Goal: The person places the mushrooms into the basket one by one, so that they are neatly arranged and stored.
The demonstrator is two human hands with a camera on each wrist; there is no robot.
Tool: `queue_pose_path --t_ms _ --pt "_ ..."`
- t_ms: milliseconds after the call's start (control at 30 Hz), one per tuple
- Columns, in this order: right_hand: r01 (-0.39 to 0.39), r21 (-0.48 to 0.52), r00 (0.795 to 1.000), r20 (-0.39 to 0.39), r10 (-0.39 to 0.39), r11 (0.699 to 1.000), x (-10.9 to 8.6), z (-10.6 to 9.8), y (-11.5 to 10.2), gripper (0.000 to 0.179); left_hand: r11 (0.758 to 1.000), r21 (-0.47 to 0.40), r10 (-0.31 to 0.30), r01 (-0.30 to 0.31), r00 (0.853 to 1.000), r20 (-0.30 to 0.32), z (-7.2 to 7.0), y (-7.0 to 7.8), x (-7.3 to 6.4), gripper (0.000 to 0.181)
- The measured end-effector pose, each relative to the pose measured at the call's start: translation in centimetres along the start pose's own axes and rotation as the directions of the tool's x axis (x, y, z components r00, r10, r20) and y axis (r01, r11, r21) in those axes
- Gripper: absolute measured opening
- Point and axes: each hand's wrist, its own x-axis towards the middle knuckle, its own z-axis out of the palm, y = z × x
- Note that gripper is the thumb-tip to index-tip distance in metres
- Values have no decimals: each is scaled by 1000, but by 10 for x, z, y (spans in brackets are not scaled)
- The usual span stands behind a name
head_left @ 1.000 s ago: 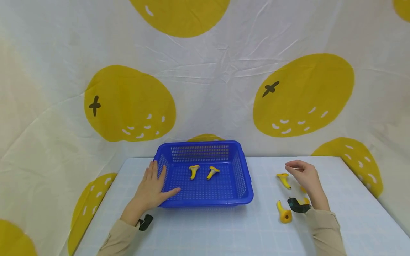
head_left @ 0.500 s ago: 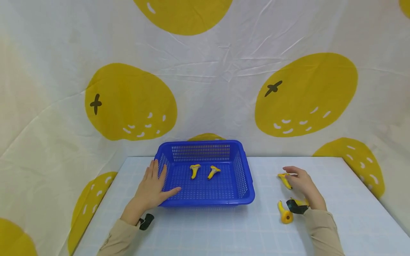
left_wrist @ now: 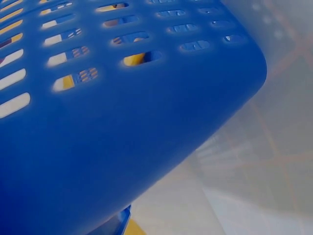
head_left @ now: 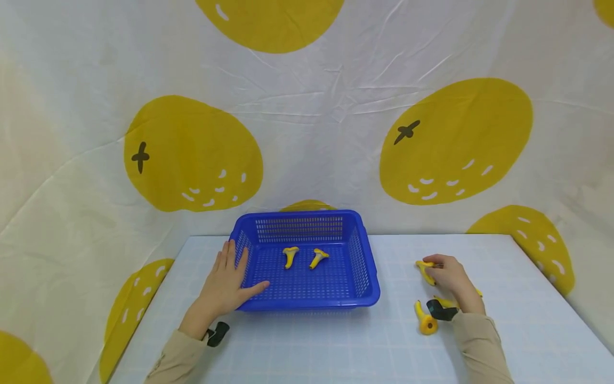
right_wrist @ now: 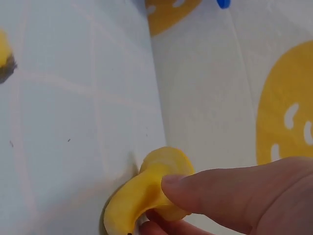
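My left hand (head_left: 223,282) lies with straight, spread fingers on the left rim of a blue plastic basket (head_left: 307,305). In the left wrist view the slotted basket wall (left_wrist: 122,117) fills most of the picture and that hand does not show. On the table at the right, my right hand (head_left: 453,277) pinches a yellow mushroom (right_wrist: 142,196), a chanterelle by its look, between thumb (right_wrist: 215,191) and fingers. Its stem still lies against the tabletop. Two similar mushrooms, one left (head_left: 290,257) and one right (head_left: 318,258), rest on the basket floor.
Another mushroom (head_left: 426,320) lies in front of my right hand, and one (head_left: 446,302) is partly hidden by the dark wrist strap (head_left: 440,310). A bit of yellow (head_left: 478,292) shows beyond the wrist. Behind the table (head_left: 336,346) hangs a fruit-print cloth (head_left: 316,133).
My right hand has come down and slightly left onto the mushroom at the back right, and its thumb and fingers have closed on it. My left hand has stayed on the basket rim.
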Motion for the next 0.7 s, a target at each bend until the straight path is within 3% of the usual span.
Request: queue_pose_path --t_ms 700 --pt "-66 66 997 -26 68 996 -1 -2 -1 38 1000 -7 15 -15 999 -38 0 1 -1 107"
